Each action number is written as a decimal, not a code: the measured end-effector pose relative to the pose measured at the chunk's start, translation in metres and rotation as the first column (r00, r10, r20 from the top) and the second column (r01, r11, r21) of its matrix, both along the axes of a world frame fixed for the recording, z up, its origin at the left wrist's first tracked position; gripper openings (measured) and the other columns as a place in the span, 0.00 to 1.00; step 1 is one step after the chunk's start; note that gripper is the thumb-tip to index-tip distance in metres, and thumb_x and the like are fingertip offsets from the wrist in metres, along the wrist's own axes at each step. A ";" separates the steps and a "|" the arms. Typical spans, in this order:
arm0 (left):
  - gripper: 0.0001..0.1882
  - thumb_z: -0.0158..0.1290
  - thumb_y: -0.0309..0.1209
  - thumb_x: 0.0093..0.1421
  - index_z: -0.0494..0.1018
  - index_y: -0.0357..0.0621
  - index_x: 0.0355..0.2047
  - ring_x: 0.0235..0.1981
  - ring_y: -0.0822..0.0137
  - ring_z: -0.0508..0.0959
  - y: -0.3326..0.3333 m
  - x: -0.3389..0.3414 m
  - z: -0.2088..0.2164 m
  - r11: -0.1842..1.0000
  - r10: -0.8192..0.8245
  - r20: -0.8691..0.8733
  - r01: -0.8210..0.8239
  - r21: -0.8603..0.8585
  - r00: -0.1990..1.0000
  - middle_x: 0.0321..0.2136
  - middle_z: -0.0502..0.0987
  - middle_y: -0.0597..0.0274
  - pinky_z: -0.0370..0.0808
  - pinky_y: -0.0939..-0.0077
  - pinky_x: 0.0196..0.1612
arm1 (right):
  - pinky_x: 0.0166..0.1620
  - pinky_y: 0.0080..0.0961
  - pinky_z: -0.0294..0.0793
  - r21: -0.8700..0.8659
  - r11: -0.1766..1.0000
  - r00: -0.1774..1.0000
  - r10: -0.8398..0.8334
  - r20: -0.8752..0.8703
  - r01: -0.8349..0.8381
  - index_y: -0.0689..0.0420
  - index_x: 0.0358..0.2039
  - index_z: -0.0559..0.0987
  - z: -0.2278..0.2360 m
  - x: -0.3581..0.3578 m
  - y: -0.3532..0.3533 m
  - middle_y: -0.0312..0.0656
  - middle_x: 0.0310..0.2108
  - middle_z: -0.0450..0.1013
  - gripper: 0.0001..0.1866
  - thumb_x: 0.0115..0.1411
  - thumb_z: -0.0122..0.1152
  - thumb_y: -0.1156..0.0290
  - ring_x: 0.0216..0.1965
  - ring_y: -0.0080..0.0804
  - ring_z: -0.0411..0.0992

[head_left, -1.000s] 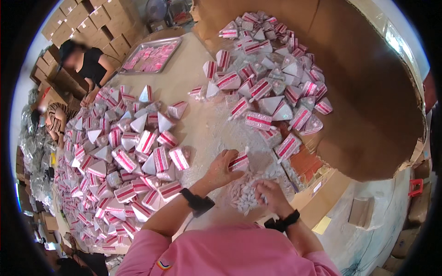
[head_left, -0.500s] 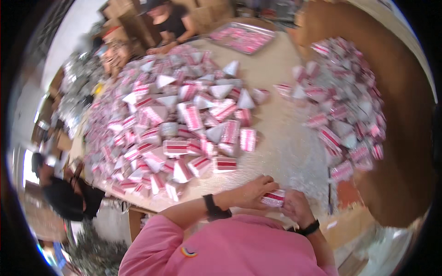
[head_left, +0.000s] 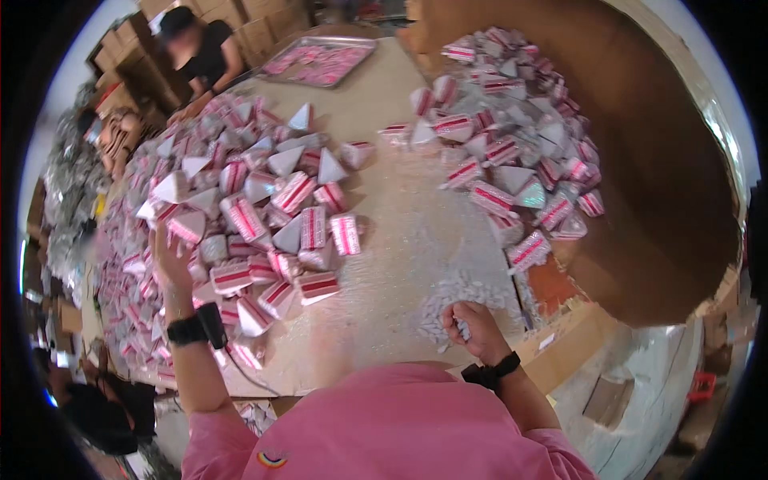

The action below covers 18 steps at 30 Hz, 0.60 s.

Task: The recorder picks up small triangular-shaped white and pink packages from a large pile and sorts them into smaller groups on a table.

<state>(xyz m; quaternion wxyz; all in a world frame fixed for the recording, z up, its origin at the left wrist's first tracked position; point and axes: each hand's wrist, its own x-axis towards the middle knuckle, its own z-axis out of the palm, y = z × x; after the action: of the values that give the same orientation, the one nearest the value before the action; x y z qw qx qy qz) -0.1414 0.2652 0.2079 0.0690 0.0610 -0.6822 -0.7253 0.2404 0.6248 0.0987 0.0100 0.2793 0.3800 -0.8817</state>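
My left hand (head_left: 170, 260) reaches into the large pile of plastic-wrapped cake-slice shapes, pink and white with red stripes. Its fingers are stretched out, with the thumb apart, beside a wrapped cake-slice shape (head_left: 187, 225); whether they touch it is hard to tell. Close to my body, my right hand (head_left: 480, 332) is closed, with a few small white pieces (head_left: 462, 327) showing between its curled fingers. It is over the edge of a low heap of the same small white pieces (head_left: 436, 308) spread on the table.
A second pile of wrapped cake-slice shapes (head_left: 512, 152) lies at the right, beside a brown cardboard sheet (head_left: 648, 160). A metal tray (head_left: 360, 58) of pink pieces stands at the back of the table (head_left: 388, 232). Other people (head_left: 212, 52) are at the far left and lower left.
The wrapped cake-slice shape between both hands has left them. My left hand has swung left into the big pile, while my right hand has closed on white pieces. The view has turned right.
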 end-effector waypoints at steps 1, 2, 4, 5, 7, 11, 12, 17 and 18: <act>0.34 0.49 0.46 0.57 0.55 0.46 0.61 0.57 0.61 0.60 -0.009 -0.004 -0.015 0.999 0.016 -0.032 -0.017 -0.029 0.999 0.58 0.58 0.62 0.56 0.54 0.56 | 0.19 0.15 0.59 0.076 0.997 0.999 -0.033 0.021 0.031 0.59 0.29 0.74 0.003 0.002 0.009 0.34 0.21 0.67 0.08 0.60 0.50 0.69 0.19 0.19 0.63; 0.33 0.50 0.45 0.56 0.57 0.45 0.59 0.57 0.61 0.61 -0.018 -0.005 -0.046 0.979 -0.106 -0.079 0.090 -0.183 0.991 0.57 0.60 0.62 0.58 0.55 0.55 | 0.18 0.15 0.59 0.143 0.988 0.997 -0.062 0.042 0.055 0.59 0.30 0.74 0.005 0.004 0.018 0.34 0.21 0.67 0.08 0.60 0.51 0.68 0.18 0.18 0.63; 0.28 0.51 0.44 0.55 0.63 0.44 0.54 0.53 0.64 0.64 0.013 0.017 -0.073 0.974 -0.186 0.087 0.196 -0.113 0.979 0.54 0.63 0.62 0.64 0.58 0.49 | 0.16 0.14 0.58 0.257 0.961 0.987 -0.130 0.096 0.102 0.60 0.30 0.75 0.004 0.009 0.030 0.34 0.20 0.67 0.09 0.59 0.53 0.67 0.17 0.17 0.63; 0.22 0.52 0.40 0.54 0.68 0.49 0.49 0.40 0.67 0.73 0.030 0.034 -0.088 0.957 -0.279 0.069 0.283 -0.068 0.958 0.40 0.73 0.68 0.68 0.64 0.42 | 0.16 0.13 0.57 0.301 0.947 0.980 -0.158 0.122 0.116 0.60 0.30 0.75 0.000 0.011 0.036 0.34 0.20 0.68 0.10 0.58 0.53 0.66 0.16 0.17 0.63; 0.17 0.52 0.36 0.54 0.70 0.49 0.44 0.35 0.70 0.72 0.067 0.064 -0.112 0.913 -0.408 0.211 0.394 0.107 0.888 0.37 0.74 0.68 0.67 0.71 0.40 | 0.14 0.12 0.56 0.367 0.922 0.963 -0.197 0.183 0.119 0.60 0.30 0.75 -0.008 0.009 0.039 0.33 0.20 0.68 0.11 0.57 0.56 0.64 0.15 0.16 0.63; 0.16 0.54 0.30 0.53 0.70 0.43 0.44 0.39 0.71 0.71 0.113 0.110 -0.129 0.862 -0.462 0.233 0.496 -0.109 0.855 0.37 0.73 0.63 0.68 0.74 0.41 | 0.22 0.13 0.65 0.439 0.898 0.967 -0.145 0.210 0.039 0.59 0.30 0.75 -0.025 -0.014 0.013 0.33 0.23 0.71 0.08 0.58 0.55 0.67 0.20 0.17 0.67; 0.17 0.53 0.30 0.54 0.70 0.41 0.44 0.40 0.69 0.71 0.120 0.119 -0.131 0.829 -0.519 0.162 0.541 -0.142 0.839 0.37 0.72 0.61 0.68 0.73 0.42 | 0.26 0.16 0.67 0.576 0.818 0.986 -0.088 0.143 -0.011 0.59 0.31 0.75 -0.029 -0.016 0.012 0.35 0.25 0.72 0.08 0.57 0.55 0.68 0.24 0.20 0.69; 0.18 0.52 0.27 0.53 0.68 0.35 0.45 0.41 0.64 0.71 0.125 0.144 -0.131 0.705 -0.561 0.112 0.545 -0.455 0.820 0.38 0.71 0.54 0.68 0.72 0.45 | 0.47 0.25 0.68 0.977 0.156 0.990 -0.039 -0.138 0.142 0.62 0.36 0.76 -0.021 -0.012 0.042 0.43 0.35 0.75 0.09 0.55 0.56 0.73 0.40 0.33 0.72; 0.18 0.51 0.27 0.53 0.68 0.35 0.45 0.41 0.63 0.71 0.122 0.144 -0.136 0.700 -0.573 0.110 0.555 -0.449 0.812 0.38 0.71 0.53 0.69 0.72 0.45 | 0.50 0.30 0.66 0.987 0.111 0.987 -0.123 -0.106 0.120 0.61 0.38 0.75 -0.019 -0.006 0.067 0.47 0.39 0.73 0.11 0.54 0.57 0.73 0.44 0.39 0.70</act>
<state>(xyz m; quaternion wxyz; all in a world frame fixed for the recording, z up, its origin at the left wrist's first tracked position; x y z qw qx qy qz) 0.0028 0.3876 0.0719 -0.1308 -0.1828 -0.8182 -0.5291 0.2348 0.6914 0.0800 -0.2487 0.2471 0.8438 -0.4063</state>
